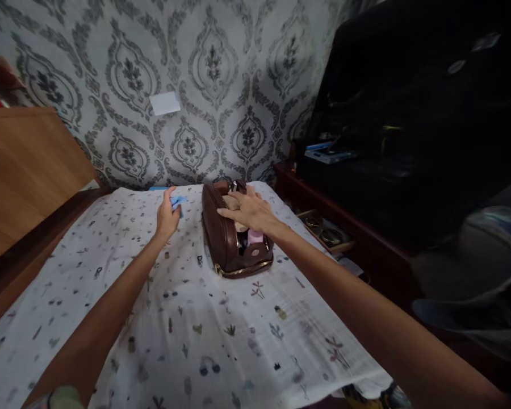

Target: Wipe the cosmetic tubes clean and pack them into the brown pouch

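Observation:
A brown leather pouch (221, 236) lies open on a white patterned cloth (187, 318). Small items show inside it, among them a pink one (255, 236). My right hand (249, 210) rests flat on top of the pouch's open mouth, fingers stretched out toward the left. My left hand (168, 216) is to the left of the pouch, closed on a small blue packet (179, 201) held just above the cloth.
Patterned wallpaper with a white card (165, 103) fills the back. A wooden headboard (21, 170) stands at left. At right a dark wooden shelf (336, 216) carries a tray with rings (326, 230) and dark bags above. Another blue item (158, 188) lies at the cloth's far edge.

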### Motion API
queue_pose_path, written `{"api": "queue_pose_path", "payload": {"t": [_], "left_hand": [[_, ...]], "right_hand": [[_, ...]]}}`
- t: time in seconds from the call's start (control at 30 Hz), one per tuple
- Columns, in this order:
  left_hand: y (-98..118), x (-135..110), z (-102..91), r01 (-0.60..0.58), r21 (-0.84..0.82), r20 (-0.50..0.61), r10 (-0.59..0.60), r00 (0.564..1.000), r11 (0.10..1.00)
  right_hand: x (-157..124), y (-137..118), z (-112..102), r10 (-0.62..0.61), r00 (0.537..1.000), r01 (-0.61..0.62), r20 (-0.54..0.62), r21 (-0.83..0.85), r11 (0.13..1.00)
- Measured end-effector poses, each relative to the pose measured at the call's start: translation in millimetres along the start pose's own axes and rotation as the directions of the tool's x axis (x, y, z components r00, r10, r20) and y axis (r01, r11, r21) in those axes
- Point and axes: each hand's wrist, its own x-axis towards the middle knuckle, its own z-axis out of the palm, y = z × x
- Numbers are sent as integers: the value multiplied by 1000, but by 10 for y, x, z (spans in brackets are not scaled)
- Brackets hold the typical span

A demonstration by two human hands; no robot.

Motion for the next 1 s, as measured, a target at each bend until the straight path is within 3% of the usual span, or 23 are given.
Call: {"api": "queue_pose_path", "payload": {"t": [0.07,0.1,0.17,0.23,0.3,0.4,0.57,0.77,0.93,1.0], "left_hand": [[-142,-16,-83,5,170,204,-40,978,985],[-190,-32,-105,-8,193,315,-54,947,981],[-244,-52,-130,-21,171,477,-64,876,985],[-254,-13,-144,-11,130,564,-65,823,991],[-231,114,-146,24,67,566,-58,822,997],[-149,432,-71,98,-47,475,-65,878,994],[62,900,349,247,-280,347,-143,927,928],[242,1080,873,453,-536,440,-222,870,713],[287,1236,943,588,-587,578,-220,786,556],[310,1300,919,604,-607,598,-203,775,517]], "right_hand": [[2,17,23,-11,1000,11,-17,-11,1000],[9,30,37,-14,1000,14,-23,-16,1000],[29,57,67,-20,999,19,-38,-22,1000],[50,80,93,-26,999,25,-45,-22,999],[61,91,107,-27,998,26,-51,-20,999],[52,81,101,-18,998,17,-59,-18,1000],[21,50,69,-28,999,28,-45,-4,1000],[33,74,79,-28,998,28,-55,-10,1000],[44,96,109,-35,998,35,-60,-6,999],[46,101,117,-37,997,37,-65,-1,999]]}}
